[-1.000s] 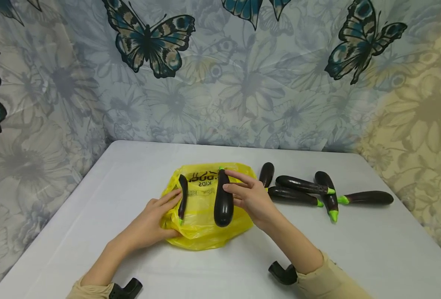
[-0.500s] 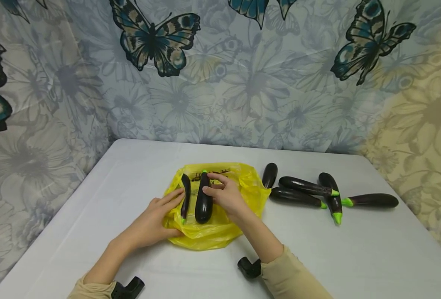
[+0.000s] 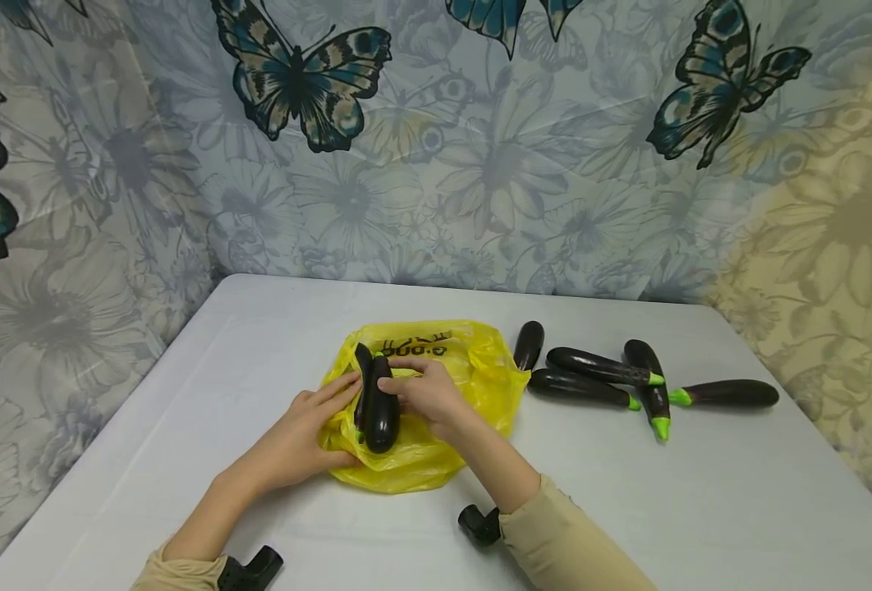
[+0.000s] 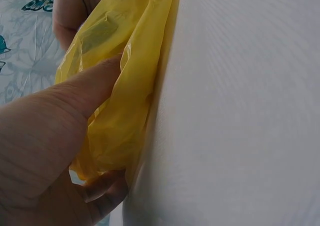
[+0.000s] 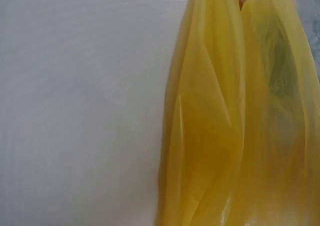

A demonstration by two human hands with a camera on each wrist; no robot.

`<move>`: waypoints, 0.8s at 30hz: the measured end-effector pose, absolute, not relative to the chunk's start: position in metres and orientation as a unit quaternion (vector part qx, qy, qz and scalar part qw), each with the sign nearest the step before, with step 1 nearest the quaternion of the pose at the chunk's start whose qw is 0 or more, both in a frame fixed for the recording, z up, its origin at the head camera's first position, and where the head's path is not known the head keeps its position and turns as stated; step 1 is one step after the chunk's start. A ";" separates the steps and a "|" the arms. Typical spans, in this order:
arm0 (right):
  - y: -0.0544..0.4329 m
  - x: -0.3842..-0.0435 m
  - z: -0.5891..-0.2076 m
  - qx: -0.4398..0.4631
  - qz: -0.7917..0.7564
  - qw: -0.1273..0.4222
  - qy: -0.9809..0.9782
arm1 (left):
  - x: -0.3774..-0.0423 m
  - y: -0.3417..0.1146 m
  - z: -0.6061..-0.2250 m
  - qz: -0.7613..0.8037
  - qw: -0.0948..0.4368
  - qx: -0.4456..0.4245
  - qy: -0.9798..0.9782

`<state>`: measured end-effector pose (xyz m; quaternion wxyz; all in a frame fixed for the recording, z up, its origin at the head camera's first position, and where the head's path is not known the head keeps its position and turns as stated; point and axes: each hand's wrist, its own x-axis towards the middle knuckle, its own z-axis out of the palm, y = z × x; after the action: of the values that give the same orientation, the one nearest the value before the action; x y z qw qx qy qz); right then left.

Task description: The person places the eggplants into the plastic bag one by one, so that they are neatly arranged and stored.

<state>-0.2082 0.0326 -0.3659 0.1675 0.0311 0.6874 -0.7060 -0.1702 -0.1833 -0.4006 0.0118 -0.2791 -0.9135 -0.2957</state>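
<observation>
A yellow plastic bag (image 3: 480,357) with dark print lies on the white table. At its left edge my left hand (image 3: 296,439) holds the plastic; the left wrist view shows the thumb (image 4: 95,86) against a fold. My right hand (image 3: 436,398) grips a dark eggplant (image 3: 382,414) with a green stem end, over the mouth of the bag. Right beside it, on the left, is a thinner dark eggplant (image 3: 362,361), partly hidden. In the right wrist view the bag (image 5: 210,151) hides most of the hand and what it holds.
Several more eggplants lie to the right of the bag, among them a crossed pair (image 3: 606,367) (image 3: 646,361) and one at the far right (image 3: 732,392). One eggplant (image 3: 529,345) stands close to the bag's right edge. Butterfly-patterned cloth (image 3: 495,189) hangs behind the table.
My right hand has carried its eggplant leftward across the bag until it lies close beside the thinner one. The left hand stays at the bag's left edge.
</observation>
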 end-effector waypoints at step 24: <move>0.044 -0.205 -0.369 0.041 -0.695 0.196 0.691 | -0.172 -0.184 -0.401 -0.294 0.004 -0.279 -0.914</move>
<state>-0.2047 0.0439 -0.3690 0.1960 0.0411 0.6907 -0.6949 -0.1718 -0.1840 -0.4012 0.0035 -0.2794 -0.9140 -0.2941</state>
